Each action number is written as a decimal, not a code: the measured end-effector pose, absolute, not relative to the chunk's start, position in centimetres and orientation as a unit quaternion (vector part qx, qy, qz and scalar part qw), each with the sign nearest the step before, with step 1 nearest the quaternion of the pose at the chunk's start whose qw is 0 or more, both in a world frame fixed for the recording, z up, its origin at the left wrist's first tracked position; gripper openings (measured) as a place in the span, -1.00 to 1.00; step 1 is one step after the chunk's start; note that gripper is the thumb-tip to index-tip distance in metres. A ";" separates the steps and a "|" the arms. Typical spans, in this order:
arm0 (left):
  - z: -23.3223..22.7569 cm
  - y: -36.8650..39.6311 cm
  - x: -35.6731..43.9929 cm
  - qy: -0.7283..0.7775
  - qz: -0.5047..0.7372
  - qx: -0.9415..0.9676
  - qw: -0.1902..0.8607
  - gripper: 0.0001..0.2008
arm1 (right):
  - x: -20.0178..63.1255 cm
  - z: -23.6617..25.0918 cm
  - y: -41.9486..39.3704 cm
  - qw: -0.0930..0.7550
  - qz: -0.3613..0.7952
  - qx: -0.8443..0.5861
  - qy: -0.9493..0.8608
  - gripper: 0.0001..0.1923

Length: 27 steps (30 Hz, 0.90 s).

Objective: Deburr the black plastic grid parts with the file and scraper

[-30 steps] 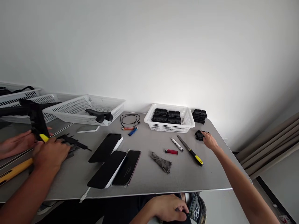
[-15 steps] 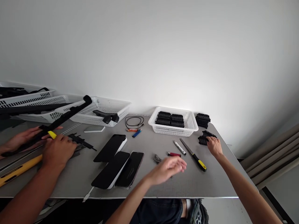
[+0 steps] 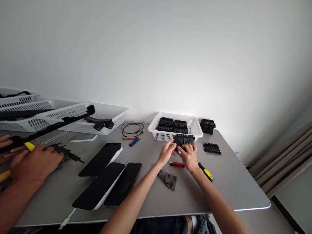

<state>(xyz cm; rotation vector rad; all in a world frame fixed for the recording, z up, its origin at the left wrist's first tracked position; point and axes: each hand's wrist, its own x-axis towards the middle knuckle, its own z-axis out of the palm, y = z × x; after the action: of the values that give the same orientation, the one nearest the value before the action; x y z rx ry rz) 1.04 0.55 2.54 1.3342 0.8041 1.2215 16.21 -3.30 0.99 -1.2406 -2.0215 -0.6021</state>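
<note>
Both hands hold one black plastic panel with toothed edges point(image 3: 184, 139), raised in front of the basket. My left hand point(image 3: 167, 152) pinches its left lower corner. My right hand point(image 3: 188, 157) is closed on its lower edge, fingers curled. Similar panels point(image 3: 167, 123) lie in the white perforated basket point(image 3: 159, 135) just behind. A single matching panel point(image 3: 212, 148) lies flat on the table to the right. Beyond it stands a stack of such panels point(image 3: 207, 126). A file with a black-and-yellow handle point(image 3: 206, 171) lies partly hidden under my right hand.
A red lighter point(image 3: 177, 164) and a grey cloth point(image 3: 168, 180) lie near my forearms. Left are black phone-like slabs point(image 3: 99, 186), a blue lighter point(image 3: 135, 141) and a cable point(image 3: 132, 134). Farther left, a co-worker's hands point(image 3: 36, 162) hold a long black part point(image 3: 57, 126).
My right hand has brought a panel from the right side of the table to the middle. My left hand has moved up and taken hold of it too. The view has shifted right.
</note>
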 end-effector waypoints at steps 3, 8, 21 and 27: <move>1.0 0.8 0.1 0.364 0.549 0.522 0.542 -0.38 | 15.5 -0.6 -3.9 0.376 -0.233 -0.503 -0.742 -0.63; 0.1 1.1 -0.9 0.407 0.619 0.453 0.496 -0.30 | 15.5 -0.3 -5.0 0.320 -0.123 -0.497 -0.797 -0.86; -0.1 1.0 -1.1 0.397 0.625 0.448 0.501 -0.27 | 15.4 -0.7 -4.6 0.143 -0.004 -0.490 -0.860 -0.90; -0.3 1.0 -0.9 0.382 0.611 0.466 0.514 -0.32 | 15.7 -0.3 -4.7 0.341 0.247 -0.450 -0.788 -0.85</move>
<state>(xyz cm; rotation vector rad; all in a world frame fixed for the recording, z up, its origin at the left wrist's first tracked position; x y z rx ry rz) -0.93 0.96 -0.27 1.1190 0.9169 1.4683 15.67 -4.68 -0.33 -1.1720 -2.0493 0.6423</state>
